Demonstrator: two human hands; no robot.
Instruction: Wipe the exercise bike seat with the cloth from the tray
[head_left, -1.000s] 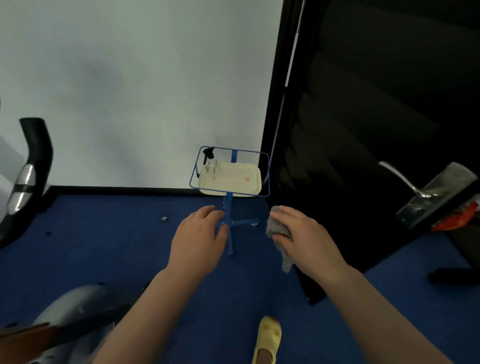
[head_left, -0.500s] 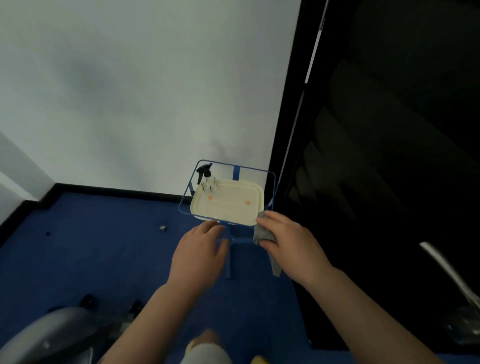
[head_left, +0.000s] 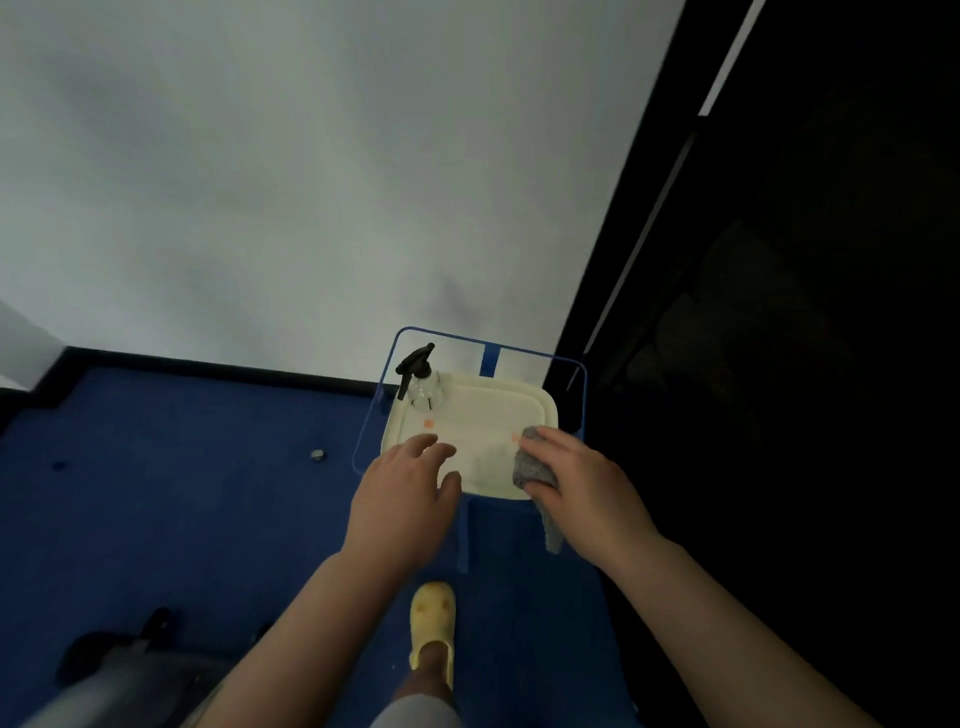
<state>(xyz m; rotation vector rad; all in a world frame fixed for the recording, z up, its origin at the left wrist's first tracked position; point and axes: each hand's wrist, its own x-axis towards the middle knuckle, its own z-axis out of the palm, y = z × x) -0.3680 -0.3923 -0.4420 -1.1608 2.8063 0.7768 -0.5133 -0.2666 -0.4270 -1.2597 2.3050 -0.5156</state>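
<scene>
Cloth (head_left: 532, 467) bunched in right hand (head_left: 582, 491) at tray's (head_left: 498, 400) 4 o'clock corner, tail hanging toward 6; left hand (head_left: 402, 499) empty, fingers spread.

1. I read this as an indoor exercise room: blue carpet (head_left: 182, 467), plain white wall (head_left: 311, 182).
2. Grey machine base (head_left: 114, 670) at my lower left edge suggests gym equipment.

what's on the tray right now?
On the cream tray: a clear spray bottle in its far-left corner and two small orange marks. The right hand holds the grey cloth over the near-right edge; anything beneath both hands is hidden.
</scene>
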